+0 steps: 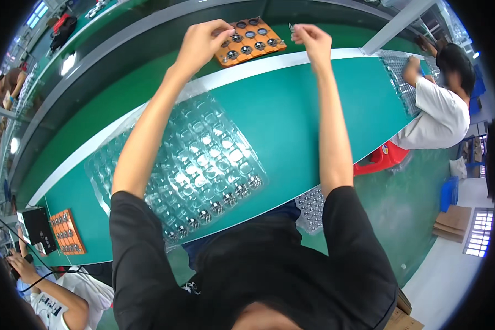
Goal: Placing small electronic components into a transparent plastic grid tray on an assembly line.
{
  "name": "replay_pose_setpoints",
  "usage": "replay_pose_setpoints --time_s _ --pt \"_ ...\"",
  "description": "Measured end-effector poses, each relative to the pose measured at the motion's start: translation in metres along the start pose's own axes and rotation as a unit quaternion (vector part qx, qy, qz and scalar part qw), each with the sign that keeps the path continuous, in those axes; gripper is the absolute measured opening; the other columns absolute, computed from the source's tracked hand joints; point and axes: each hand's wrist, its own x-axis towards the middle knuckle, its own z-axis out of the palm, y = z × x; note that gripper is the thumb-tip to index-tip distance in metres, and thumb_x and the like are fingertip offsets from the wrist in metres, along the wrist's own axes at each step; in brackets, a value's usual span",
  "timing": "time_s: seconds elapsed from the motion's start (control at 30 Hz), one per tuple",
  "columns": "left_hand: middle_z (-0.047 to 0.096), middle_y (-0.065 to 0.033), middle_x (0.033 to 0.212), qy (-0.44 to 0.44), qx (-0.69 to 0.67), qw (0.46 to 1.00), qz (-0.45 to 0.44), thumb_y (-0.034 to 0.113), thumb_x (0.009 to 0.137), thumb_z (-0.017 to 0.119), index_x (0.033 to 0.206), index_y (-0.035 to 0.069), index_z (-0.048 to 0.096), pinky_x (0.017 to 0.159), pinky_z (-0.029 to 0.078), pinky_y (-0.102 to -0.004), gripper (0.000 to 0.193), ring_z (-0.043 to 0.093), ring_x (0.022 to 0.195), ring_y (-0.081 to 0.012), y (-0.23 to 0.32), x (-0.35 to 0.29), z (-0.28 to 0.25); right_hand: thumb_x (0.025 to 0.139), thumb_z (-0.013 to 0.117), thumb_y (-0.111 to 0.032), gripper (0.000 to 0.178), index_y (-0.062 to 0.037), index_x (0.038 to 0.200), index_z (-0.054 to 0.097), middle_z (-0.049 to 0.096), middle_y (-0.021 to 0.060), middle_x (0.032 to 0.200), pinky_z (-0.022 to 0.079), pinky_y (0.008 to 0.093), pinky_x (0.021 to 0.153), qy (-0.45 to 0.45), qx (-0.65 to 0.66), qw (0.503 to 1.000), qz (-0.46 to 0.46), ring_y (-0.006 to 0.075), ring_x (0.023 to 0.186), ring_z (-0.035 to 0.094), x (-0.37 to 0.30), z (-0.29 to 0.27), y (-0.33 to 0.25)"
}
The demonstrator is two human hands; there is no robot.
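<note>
An orange block (257,53) with rows of round recesses lies on the far green strip; several recesses hold small round dark-and-silver metal parts. My left hand (202,43) is over its left side, thumb and fingertips pinched together at one of the recesses. Whatever is between those fingertips is too small to make out. To the right of the block, my right hand (314,43) is raised and closed, a small thin metal piece (291,27) sticking up from its fingertips. Under my left forearm lies a clear plastic tray (203,159), with round metal parts in its near row of pockets.
A second orange block (67,231) sits at the left end of the green table (291,121) beside a black box (37,228). Co-workers sit at right and lower left. Another clear tray (399,82) lies before the right one. A red stool (382,159) stands below.
</note>
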Motion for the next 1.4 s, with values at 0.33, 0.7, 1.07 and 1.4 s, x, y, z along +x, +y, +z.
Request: replay_pose_setpoints --time_s 0.33,0.7,1.07,1.4 --pt "0.076 -0.0176 0.088 -0.044 0.053 0.998 0.013 0.024 0.095 0.07 0.102 0.006 0.078 0.081 0.057 -0.0421 0.02 0.074 0.083 -0.0339 -0.043 0.044 0.067 0.095 0.074 -0.012 0.019 0.0057 0.102 0.075 0.074 0.0089 0.084 0.054 0.0244 0.07 0.105 0.051 0.991 0.068 0.0131 0.075 0.069 -0.026 0.002 0.023" --pt "0.074 -0.021 0.086 -0.025 0.164 0.985 0.042 0.018 0.093 0.07 0.102 0.001 0.078 0.08 0.057 -0.0437 0.02 0.072 0.081 -0.0383 -0.046 0.037 0.069 0.094 0.074 -0.012 0.019 0.0041 0.103 0.075 0.075 0.0083 0.085 0.055 0.0239 0.07 0.08 -0.001 0.996 0.05 0.0128 0.075 0.07 -0.025 0.004 0.032" --pt "0.074 -0.0073 0.105 -0.01 0.243 0.967 0.069 0.022 0.09 0.074 0.099 0.008 0.08 0.089 0.053 -0.0487 0.019 0.063 0.1 -0.0349 -0.061 0.027 0.062 0.081 0.074 -0.012 0.016 0.0012 0.089 0.077 0.072 0.0203 0.079 0.057 0.0385 0.073 -0.179 -0.288 0.927 -0.158 0.0306 0.077 0.074 0.049 0.054 -0.003" --pt "0.073 -0.0091 0.11 -0.059 0.282 0.958 0.003 0.024 0.094 0.071 0.107 0.008 0.077 0.094 0.048 -0.0471 0.022 0.063 0.103 -0.0345 -0.051 0.016 0.041 0.077 0.072 -0.008 0.016 0.0003 0.09 0.077 0.071 0.0245 0.086 0.057 0.0449 0.08 -0.277 -0.332 0.879 -0.2 0.041 0.086 0.071 0.052 0.099 -0.004"
